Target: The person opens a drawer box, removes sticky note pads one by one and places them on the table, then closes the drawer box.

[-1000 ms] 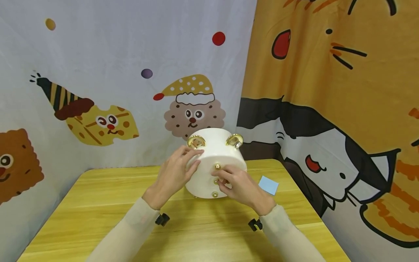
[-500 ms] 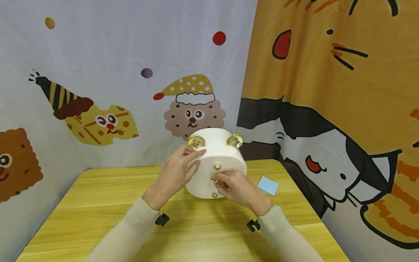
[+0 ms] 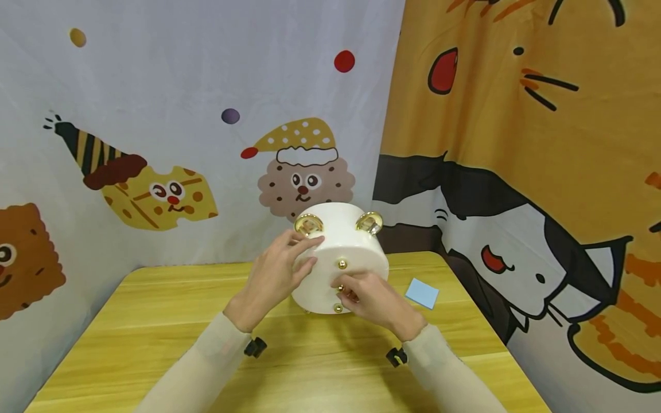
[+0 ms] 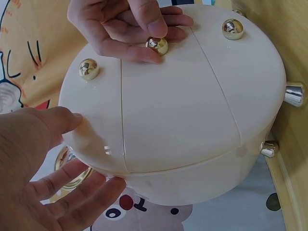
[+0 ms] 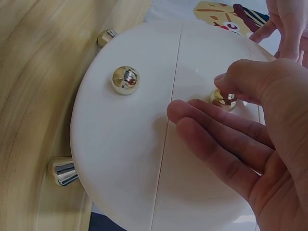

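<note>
A white, rounded box (image 3: 338, 223) stands on the table, with two gold ear-shaped pieces on top. Seams split its front into three panels, each bearing a round gold knob; the upper knob (image 3: 342, 264) and lower knob (image 3: 338, 308) are untouched. My right hand (image 3: 379, 298) pinches the middle knob (image 4: 158, 45) between thumb and index finger, its other fingers extended beside the panel. At the box's upper left edge rests my left hand (image 3: 276, 267), thumb against the front face and fairly straight fingertips on the top side. All the panels look flush.
A light blue square pad (image 3: 422, 293) lies on the wooden table (image 3: 170, 321), right of the box. Close behind the table hang printed cartoon curtains (image 3: 181, 74). Small metallic feet (image 5: 65, 171) hold the box up.
My right hand has shifted slightly left and closed in around the middle knob. The left hand and the box stay in place.
</note>
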### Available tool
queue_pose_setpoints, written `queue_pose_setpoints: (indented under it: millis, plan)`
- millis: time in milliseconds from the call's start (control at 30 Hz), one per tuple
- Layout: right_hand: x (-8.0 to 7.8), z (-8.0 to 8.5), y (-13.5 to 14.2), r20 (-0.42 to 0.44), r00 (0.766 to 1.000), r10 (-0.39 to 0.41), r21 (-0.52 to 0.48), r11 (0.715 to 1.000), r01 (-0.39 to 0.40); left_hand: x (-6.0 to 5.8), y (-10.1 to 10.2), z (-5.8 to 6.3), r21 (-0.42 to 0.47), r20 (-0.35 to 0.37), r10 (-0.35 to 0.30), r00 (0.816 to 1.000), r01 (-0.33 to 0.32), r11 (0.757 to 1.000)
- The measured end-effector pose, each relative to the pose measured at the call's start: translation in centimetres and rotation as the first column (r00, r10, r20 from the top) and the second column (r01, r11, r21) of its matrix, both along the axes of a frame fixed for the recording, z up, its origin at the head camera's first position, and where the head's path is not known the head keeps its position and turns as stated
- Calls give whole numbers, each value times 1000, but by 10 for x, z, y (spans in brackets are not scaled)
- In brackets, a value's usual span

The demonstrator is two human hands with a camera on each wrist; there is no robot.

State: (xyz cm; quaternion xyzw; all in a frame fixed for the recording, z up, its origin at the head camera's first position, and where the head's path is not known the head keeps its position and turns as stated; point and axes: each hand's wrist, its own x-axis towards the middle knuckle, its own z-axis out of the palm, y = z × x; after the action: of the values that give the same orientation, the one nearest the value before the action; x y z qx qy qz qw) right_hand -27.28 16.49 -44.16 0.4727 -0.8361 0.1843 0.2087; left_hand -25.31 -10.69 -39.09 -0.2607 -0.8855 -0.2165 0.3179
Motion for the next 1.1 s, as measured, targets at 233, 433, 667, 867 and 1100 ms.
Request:
queue_pose_setpoints:
  millis: [233,433,667,867,1100]
  plan:
    - [-1,-1,-1,11,1000,-1,3,1000,1,0,1,0,2,10,6,1000,-6,1000]
    - [-1,0,-1,16,1000,-10,22,1000,10,-2,1,0,4,8,14,1000,-14,1000]
    - [-1,1,0,16,1000,-19,29,999,18,-2,1,1,5,18,14,1000,-14,1000]
    - [0,1,0,-4,1000,-18,24,1000,18,-2,1,1,7,22,14,1000,-14,1000]
    - [3,1,2,-27,1000,-8,14,1000,8,-2,1,1,4,18,15,1000,-15,1000]
